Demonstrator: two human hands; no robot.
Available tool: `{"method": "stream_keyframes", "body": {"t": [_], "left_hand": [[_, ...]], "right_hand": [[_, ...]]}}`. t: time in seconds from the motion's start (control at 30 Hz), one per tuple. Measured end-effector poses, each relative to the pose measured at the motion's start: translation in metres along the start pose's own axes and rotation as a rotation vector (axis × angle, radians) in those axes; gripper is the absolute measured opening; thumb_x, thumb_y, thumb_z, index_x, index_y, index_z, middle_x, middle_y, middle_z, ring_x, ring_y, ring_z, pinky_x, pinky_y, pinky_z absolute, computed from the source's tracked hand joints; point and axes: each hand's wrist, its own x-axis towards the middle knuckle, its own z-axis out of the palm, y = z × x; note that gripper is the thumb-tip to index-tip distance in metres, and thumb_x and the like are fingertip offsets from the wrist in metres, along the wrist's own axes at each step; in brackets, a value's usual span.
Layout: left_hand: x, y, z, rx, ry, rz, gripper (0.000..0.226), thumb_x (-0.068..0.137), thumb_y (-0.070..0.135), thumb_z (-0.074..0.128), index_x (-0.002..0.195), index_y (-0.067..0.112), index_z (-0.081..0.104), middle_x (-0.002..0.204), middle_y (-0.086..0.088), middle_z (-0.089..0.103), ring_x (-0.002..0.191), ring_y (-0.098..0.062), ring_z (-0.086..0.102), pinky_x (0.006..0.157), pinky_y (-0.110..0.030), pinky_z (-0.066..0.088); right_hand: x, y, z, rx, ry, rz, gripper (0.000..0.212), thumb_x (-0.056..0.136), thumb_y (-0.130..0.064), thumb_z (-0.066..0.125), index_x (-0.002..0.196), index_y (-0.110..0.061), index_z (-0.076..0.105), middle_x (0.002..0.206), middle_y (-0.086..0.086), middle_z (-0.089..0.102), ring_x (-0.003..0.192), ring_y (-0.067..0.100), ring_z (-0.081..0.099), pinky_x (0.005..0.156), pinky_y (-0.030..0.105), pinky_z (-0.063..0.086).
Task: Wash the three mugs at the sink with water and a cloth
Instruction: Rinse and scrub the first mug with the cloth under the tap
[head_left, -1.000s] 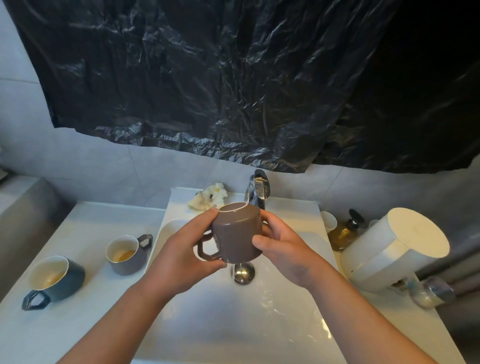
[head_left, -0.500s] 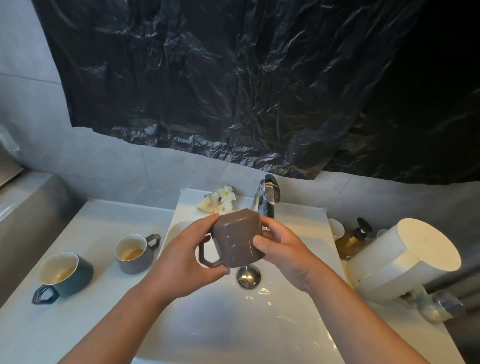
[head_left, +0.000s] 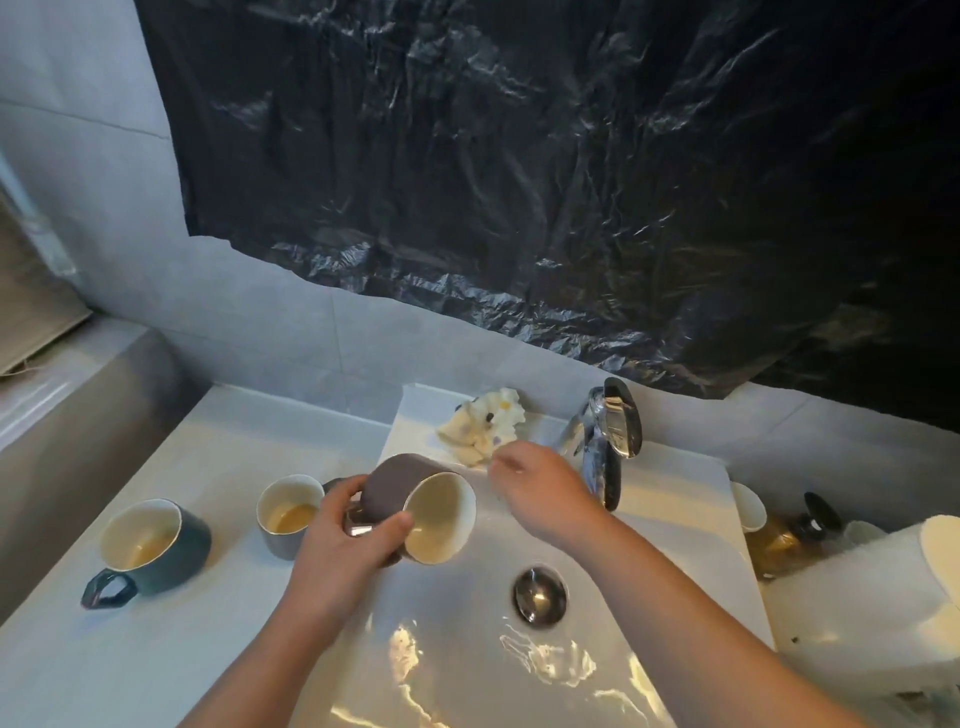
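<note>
My left hand (head_left: 340, 540) grips a brown mug (head_left: 415, 506) by its handle, tipped on its side over the left part of the white sink (head_left: 467, 660), cream inside facing me. My right hand (head_left: 540, 486) reaches out beyond the mug, its fingertips close to a crumpled pale cloth (head_left: 483, 431) on the sink's back ledge; it holds nothing. A grey mug (head_left: 285, 514) with brown residue stands on the counter just left of the sink. Further left stands a dark teal mug (head_left: 150, 545), also stained inside. A chrome tap (head_left: 605, 441) rises behind my right hand.
A chrome drain plug (head_left: 540, 595) sits in the wet basin. On the right counter lie a white roll-like cylinder (head_left: 872, 587), an amber pump bottle (head_left: 784, 535) and a small white cup (head_left: 748, 506). Black plastic sheeting (head_left: 519, 182) covers the wall above.
My right hand let go of the brown mug and moved out to the cloth. My left hand turned the mug from upside down onto its side and shifted it left.
</note>
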Motion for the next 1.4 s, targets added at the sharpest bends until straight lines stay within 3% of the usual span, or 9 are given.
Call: {"method": "stream_keyframes", "body": {"t": [0.13,0.27,0.33,0.43,0.67,0.77,0.9,1.13,1.4], "left_hand": [[0.017,-0.004,-0.011,0.053,0.084,-0.026,0.067,0.044,0.053,0.076,0.108,0.039,0.058,0.108,0.000,0.063,0.100,-0.024,0.067,0.088,-0.052,0.058],[0.029,-0.007,-0.015,0.085,0.109,-0.044,0.077,0.044,0.053,0.078,0.117,0.035,0.059,0.112,0.004,0.062,0.103,-0.019,0.065,0.091,-0.052,0.057],[0.032,-0.006,-0.016,0.077,0.112,-0.048,0.073,0.045,0.052,0.077,0.113,0.037,0.059,0.111,0.005,0.062,0.101,-0.018,0.065,0.090,-0.052,0.057],[0.034,-0.001,-0.018,0.082,0.111,-0.039,0.072,0.045,0.052,0.077,0.113,0.038,0.059,0.110,0.005,0.064,0.099,-0.016,0.066,0.089,-0.051,0.058],[0.031,0.014,-0.017,0.102,0.095,-0.014,0.071,0.055,0.040,0.081,0.121,0.029,0.057,0.107,0.003,0.065,0.097,-0.016,0.067,0.086,-0.050,0.060],[0.023,0.018,-0.013,0.036,0.081,-0.019,0.072,0.049,0.047,0.079,0.116,0.030,0.060,0.108,-0.004,0.065,0.096,-0.026,0.069,0.083,-0.050,0.061],[0.004,0.023,0.000,-0.054,0.012,-0.028,0.069,0.047,0.045,0.077,0.111,0.027,0.061,0.109,-0.008,0.062,0.085,-0.026,0.071,0.083,-0.049,0.061],[-0.032,0.029,0.015,-0.008,-0.316,-0.002,0.073,0.049,0.039,0.077,0.120,0.039,0.060,0.115,0.000,0.071,0.098,-0.022,0.071,0.093,-0.048,0.057],[-0.063,0.033,0.054,-0.364,-0.138,-0.134,0.068,0.065,0.036,0.078,0.126,0.016,0.057,0.124,-0.019,0.067,0.096,-0.030,0.067,0.081,-0.053,0.057]], "right_hand": [[0.051,-0.013,0.019,-0.307,0.143,-0.199,0.036,0.094,-0.013,0.051,0.130,-0.014,0.053,0.144,0.008,0.044,0.130,0.030,0.046,0.099,0.035,0.042],[0.093,-0.020,0.035,-0.549,0.145,-0.199,0.062,0.093,-0.006,0.050,0.150,-0.020,0.031,0.163,0.008,0.015,0.140,0.035,0.032,0.108,0.039,0.036],[0.105,-0.019,0.039,-0.572,0.168,-0.147,0.063,0.094,-0.012,0.052,0.152,-0.020,0.028,0.159,0.010,0.022,0.138,0.036,0.032,0.109,0.040,0.035],[0.113,-0.008,0.041,-0.560,0.237,-0.073,0.039,0.093,-0.019,0.053,0.132,-0.019,0.055,0.135,0.012,0.049,0.126,0.033,0.044,0.097,0.036,0.042],[0.050,0.000,0.043,-0.079,0.480,-0.129,0.014,0.091,-0.021,0.061,0.103,-0.018,0.067,0.105,0.004,0.065,0.101,0.026,0.054,0.084,0.034,0.041],[-0.011,-0.008,0.036,0.354,0.317,-0.027,0.005,0.098,-0.024,0.053,0.097,-0.022,0.058,0.094,0.000,0.064,0.088,0.021,0.060,0.068,0.027,0.046],[-0.064,-0.013,0.025,0.655,0.190,-0.041,0.014,0.099,-0.021,0.055,0.101,-0.031,0.064,0.089,-0.012,0.069,0.080,0.003,0.067,0.068,0.020,0.054],[-0.116,-0.008,-0.001,0.591,0.212,-0.141,0.025,0.099,-0.025,0.054,0.098,-0.040,0.073,0.099,-0.018,0.073,0.093,-0.001,0.065,0.073,0.008,0.047],[-0.146,-0.006,0.004,0.278,0.372,-0.175,0.016,0.092,-0.032,0.064,0.106,-0.040,0.066,0.112,-0.020,0.065,0.104,0.000,0.060,0.087,0.019,0.050]]}}
